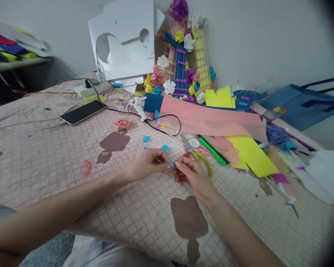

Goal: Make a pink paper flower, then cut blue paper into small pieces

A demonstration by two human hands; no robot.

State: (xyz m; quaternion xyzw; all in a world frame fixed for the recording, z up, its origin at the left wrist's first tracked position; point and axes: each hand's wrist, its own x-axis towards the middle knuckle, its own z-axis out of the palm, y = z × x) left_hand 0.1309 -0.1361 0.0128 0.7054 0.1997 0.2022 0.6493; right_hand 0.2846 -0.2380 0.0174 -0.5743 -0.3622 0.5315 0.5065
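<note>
Between my two hands is a small piece of blue paper [169, 163], rolled or folded narrow. The fingertips of my left hand [152, 161] pinch its left part, and my right hand [191, 173] grips its right end with thumb and fingers. Loose blue paper squares [146, 139] lie on the table just beyond my left hand. Scissors [187, 144] with red on the handle rest behind my right hand, beside a yellow ring-shaped piece [207, 163]. A pink paper flower [121, 124] sits farther left.
A white glue gun [139, 107] with a black cord stands behind the squares. A phone [83, 112] lies left, near a power strip [91, 88]. A green cutter [213, 150], pink paper [211, 118] and yellow paper [253, 155] spread right. Flower-covered paper guitars [180, 70] lean on the wall.
</note>
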